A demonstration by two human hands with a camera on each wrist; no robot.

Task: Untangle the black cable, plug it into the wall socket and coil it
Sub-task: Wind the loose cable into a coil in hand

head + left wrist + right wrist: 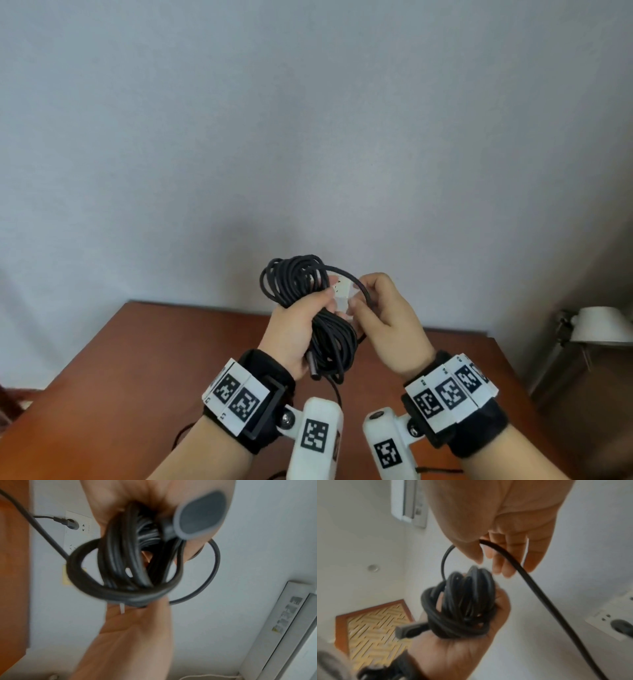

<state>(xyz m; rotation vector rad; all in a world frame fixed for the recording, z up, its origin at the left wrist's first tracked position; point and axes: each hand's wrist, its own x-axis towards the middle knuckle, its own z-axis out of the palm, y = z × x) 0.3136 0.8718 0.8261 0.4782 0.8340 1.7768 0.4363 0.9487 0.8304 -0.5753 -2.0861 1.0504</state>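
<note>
Pale grey wall [308,120] behind, brown wooden table [137,359] below. Above it, the coiled black cable [318,308] sits bunched in the left hand [291,329], fingers wrapped round it. Right hand [387,322] pinches 1 loose strand. Its plug sits in the white wall socket [75,524].

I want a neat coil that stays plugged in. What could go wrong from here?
The left hand grips an uneven bundle of black cable; more turns may cross and retangle. The right hand pinches one strand; a hard pull might tug the plug from the wall socket.
</note>
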